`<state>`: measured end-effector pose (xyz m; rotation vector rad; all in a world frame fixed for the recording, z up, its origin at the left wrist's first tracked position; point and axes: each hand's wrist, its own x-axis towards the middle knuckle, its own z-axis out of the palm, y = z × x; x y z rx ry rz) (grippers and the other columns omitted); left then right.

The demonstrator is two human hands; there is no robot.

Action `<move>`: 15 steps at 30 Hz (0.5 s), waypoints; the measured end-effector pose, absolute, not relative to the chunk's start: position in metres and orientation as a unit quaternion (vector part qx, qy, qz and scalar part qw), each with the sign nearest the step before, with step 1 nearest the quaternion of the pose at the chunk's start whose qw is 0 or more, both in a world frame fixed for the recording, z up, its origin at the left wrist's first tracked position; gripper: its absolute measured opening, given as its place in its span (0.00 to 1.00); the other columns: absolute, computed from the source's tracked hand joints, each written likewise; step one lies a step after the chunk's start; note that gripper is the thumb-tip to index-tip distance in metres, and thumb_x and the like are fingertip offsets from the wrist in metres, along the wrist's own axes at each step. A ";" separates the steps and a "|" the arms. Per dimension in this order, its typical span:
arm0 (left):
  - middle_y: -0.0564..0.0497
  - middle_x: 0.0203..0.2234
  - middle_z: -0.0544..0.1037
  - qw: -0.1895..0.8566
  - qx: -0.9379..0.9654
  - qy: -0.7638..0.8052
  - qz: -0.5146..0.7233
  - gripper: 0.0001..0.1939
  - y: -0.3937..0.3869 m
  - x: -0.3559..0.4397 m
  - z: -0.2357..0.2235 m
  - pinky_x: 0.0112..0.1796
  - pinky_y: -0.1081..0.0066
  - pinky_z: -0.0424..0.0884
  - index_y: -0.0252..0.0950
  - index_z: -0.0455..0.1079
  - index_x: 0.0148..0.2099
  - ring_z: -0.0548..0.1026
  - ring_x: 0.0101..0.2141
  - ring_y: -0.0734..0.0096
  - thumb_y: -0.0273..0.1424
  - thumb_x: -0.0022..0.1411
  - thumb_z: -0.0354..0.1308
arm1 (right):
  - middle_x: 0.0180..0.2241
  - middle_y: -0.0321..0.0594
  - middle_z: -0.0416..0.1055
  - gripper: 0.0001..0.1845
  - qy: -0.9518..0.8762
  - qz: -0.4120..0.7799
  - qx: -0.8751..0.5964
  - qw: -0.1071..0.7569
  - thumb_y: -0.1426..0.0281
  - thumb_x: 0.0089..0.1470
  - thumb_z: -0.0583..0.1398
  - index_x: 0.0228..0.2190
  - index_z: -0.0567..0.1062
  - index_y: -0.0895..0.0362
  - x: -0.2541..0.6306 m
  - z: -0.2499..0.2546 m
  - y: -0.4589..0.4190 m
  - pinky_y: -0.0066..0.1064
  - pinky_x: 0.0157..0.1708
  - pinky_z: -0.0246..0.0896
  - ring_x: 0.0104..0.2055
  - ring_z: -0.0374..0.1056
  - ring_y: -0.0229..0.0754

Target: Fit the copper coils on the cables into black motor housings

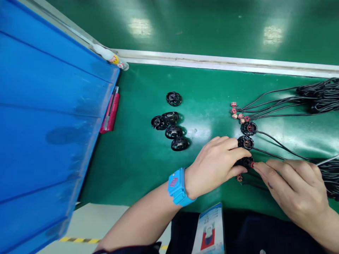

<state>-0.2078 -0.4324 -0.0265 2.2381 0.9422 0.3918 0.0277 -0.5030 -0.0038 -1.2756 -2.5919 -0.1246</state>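
Observation:
My left hand (215, 164), with a blue wrist strap (180, 187), grips a black round slotted housing (245, 162) between thumb and fingers. Against that housing, my right hand (296, 187) pinches a small red-ended cable piece, a wound coil core (252, 164). Just beyond my left fingers sit two more housings, one (246, 142) and another (249, 128), each with a cored cable inside. A loose copper-and-red core (239, 178) lies below my hands. Several cable-end cores (234, 110) are grouped farther back. Fingers partly hide the held housing.
Several loose black housings (173, 132) lie mid-table. Bundled black cables (321, 95) are at the right, with another bundle (329, 176) nearer me. A blue bin (50, 106) borders the left, beside a red utility knife (111, 111) and a white bottle (108, 54). A white rail (201, 60) crosses the back.

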 end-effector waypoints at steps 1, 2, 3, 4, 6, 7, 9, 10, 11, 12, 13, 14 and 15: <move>0.54 0.33 0.76 0.337 0.855 0.364 0.150 0.17 -0.433 -0.206 -0.027 0.39 0.67 0.69 0.40 0.79 0.51 0.74 0.34 0.67 0.36 0.61 0.74 | 0.39 0.41 0.79 0.11 -0.892 -0.047 -0.432 0.123 0.75 0.63 0.65 0.47 0.80 0.57 0.027 -0.002 -0.501 0.40 0.37 0.52 0.37 0.65 0.43; 0.54 0.32 0.76 0.340 0.852 0.367 0.154 0.17 -0.434 -0.204 -0.028 0.39 0.67 0.69 0.39 0.79 0.51 0.74 0.34 0.67 0.35 0.61 0.75 | 0.39 0.41 0.79 0.11 -0.896 -0.053 -0.425 0.121 0.76 0.63 0.64 0.47 0.80 0.57 0.026 -0.001 -0.500 0.41 0.36 0.51 0.37 0.66 0.43; 0.54 0.32 0.76 0.342 0.849 0.369 0.160 0.17 -0.436 -0.202 -0.029 0.39 0.66 0.69 0.39 0.79 0.51 0.74 0.34 0.67 0.34 0.61 0.75 | 0.38 0.41 0.79 0.10 -0.900 -0.059 -0.416 0.116 0.76 0.63 0.64 0.46 0.80 0.58 0.026 0.000 -0.498 0.41 0.36 0.51 0.36 0.66 0.43; 0.54 0.32 0.76 0.344 0.847 0.371 0.166 0.17 -0.437 -0.200 -0.030 0.39 0.66 0.70 0.38 0.79 0.50 0.74 0.34 0.66 0.34 0.60 0.75 | 0.38 0.42 0.79 0.10 -0.904 -0.065 -0.408 0.111 0.77 0.64 0.63 0.46 0.80 0.58 0.025 0.002 -0.497 0.41 0.36 0.51 0.36 0.66 0.43; 0.54 0.31 0.76 0.349 0.842 0.374 0.174 0.17 -0.438 -0.197 -0.032 0.39 0.66 0.70 0.38 0.79 0.50 0.75 0.34 0.66 0.34 0.61 0.75 | 0.38 0.41 0.79 0.10 -0.910 -0.077 -0.396 0.100 0.77 0.65 0.61 0.45 0.81 0.57 0.024 0.004 -0.495 0.41 0.36 0.51 0.36 0.66 0.43; 0.54 0.31 0.76 0.352 0.840 0.375 0.174 0.16 -0.439 -0.196 -0.033 0.39 0.66 0.70 0.38 0.79 0.50 0.75 0.34 0.66 0.35 0.61 0.74 | 0.38 0.41 0.79 0.10 -0.911 -0.082 -0.392 0.097 0.77 0.65 0.61 0.44 0.81 0.57 0.024 0.005 -0.494 0.40 0.35 0.51 0.36 0.65 0.43; 0.54 0.32 0.76 0.359 0.837 0.376 0.171 0.17 -0.440 -0.195 -0.034 0.40 0.65 0.71 0.39 0.79 0.51 0.76 0.35 0.66 0.35 0.62 0.74 | 0.38 0.42 0.79 0.10 -0.915 -0.084 -0.386 0.088 0.78 0.64 0.60 0.44 0.81 0.58 0.022 0.009 -0.493 0.41 0.35 0.52 0.35 0.64 0.44; 0.54 0.32 0.77 0.362 0.836 0.374 0.171 0.17 -0.440 -0.195 -0.034 0.40 0.64 0.71 0.39 0.79 0.51 0.76 0.35 0.65 0.35 0.62 0.74 | 0.37 0.43 0.79 0.11 -0.917 -0.082 -0.381 0.083 0.78 0.64 0.60 0.44 0.81 0.60 0.020 0.010 -0.492 0.41 0.35 0.52 0.35 0.63 0.44; 0.54 0.32 0.77 0.364 0.836 0.372 0.173 0.17 -0.440 -0.195 -0.035 0.40 0.64 0.72 0.39 0.79 0.51 0.76 0.36 0.65 0.34 0.62 0.74 | 0.37 0.44 0.79 0.11 -0.920 -0.081 -0.376 0.078 0.79 0.63 0.60 0.44 0.80 0.62 0.018 0.012 -0.491 0.41 0.35 0.52 0.35 0.62 0.45; 0.54 0.32 0.77 0.366 0.835 0.370 0.176 0.17 -0.440 -0.194 -0.035 0.40 0.64 0.72 0.38 0.79 0.51 0.76 0.36 0.65 0.34 0.62 0.74 | 0.37 0.45 0.78 0.12 -0.922 -0.079 -0.372 0.072 0.80 0.63 0.59 0.44 0.80 0.63 0.016 0.015 -0.490 0.41 0.35 0.52 0.35 0.62 0.46; 0.54 0.33 0.77 0.368 0.835 0.369 0.178 0.16 -0.440 -0.194 -0.036 0.40 0.63 0.72 0.38 0.79 0.51 0.77 0.36 0.65 0.33 0.62 0.74 | 0.36 0.46 0.78 0.13 -0.924 -0.076 -0.370 0.064 0.81 0.62 0.58 0.44 0.80 0.64 0.014 0.017 -0.489 0.41 0.35 0.51 0.35 0.62 0.46; 0.54 0.33 0.77 0.369 0.835 0.367 0.180 0.16 -0.441 -0.194 -0.036 0.40 0.63 0.72 0.38 0.79 0.51 0.77 0.37 0.65 0.33 0.62 0.73 | 0.36 0.46 0.77 0.13 -0.925 -0.071 -0.370 0.056 0.82 0.62 0.56 0.44 0.80 0.64 0.012 0.019 -0.487 0.41 0.34 0.51 0.35 0.61 0.46; 0.54 0.33 0.77 0.369 0.835 0.366 0.181 0.16 -0.441 -0.193 -0.037 0.40 0.63 0.72 0.38 0.79 0.51 0.77 0.37 0.65 0.33 0.62 0.73 | 0.35 0.46 0.76 0.14 -0.925 -0.064 -0.371 0.046 0.82 0.62 0.55 0.43 0.80 0.63 0.010 0.021 -0.484 0.41 0.34 0.50 0.35 0.61 0.46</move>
